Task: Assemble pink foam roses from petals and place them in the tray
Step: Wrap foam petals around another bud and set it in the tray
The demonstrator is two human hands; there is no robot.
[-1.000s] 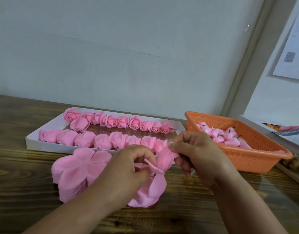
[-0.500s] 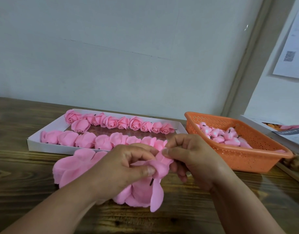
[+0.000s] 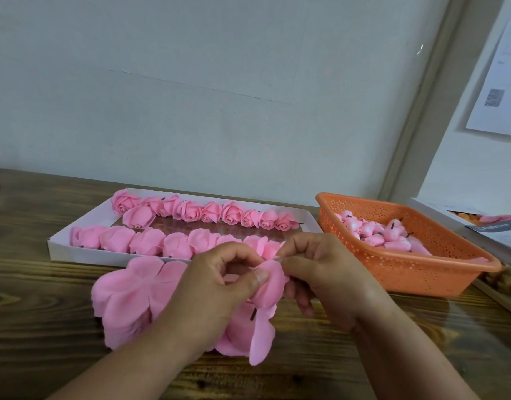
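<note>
We are wrapping a petal around a rose bud. Our left hand (image 3: 219, 287) pinches the half-made rose (image 3: 270, 284) with the thumb on top and the fingers curled behind it, closed on the foam. Our right hand (image 3: 323, 272) pinches the top edge of the same petal, closed on it too. So the rose is up off the table, held right between our two hands.

Below our grip, loose petals (image 3: 260, 339) hang down, and a small dark stem (image 3: 253, 314) pokes out just under our left thumb. To the left of the grip lies the stack of flat petals (image 3: 130, 295) on the wooden table (image 3: 46, 284). Behind the grip is the white tray (image 3: 84, 255) with two rows of finished roses (image 3: 211, 212). Off to the right, beyond our right hand, is the orange basket (image 3: 407, 272) of little buds (image 3: 378, 235).

To do this well, we think we should keep the left pinch soft, because foam dents easily. We should pull the petal snug around the bud with the right hand, then press its bottom near the stem. We should fold the hanging petals up one at a time, each overlapping the last a little. If we let go too soon, the petals may spring open.
</note>
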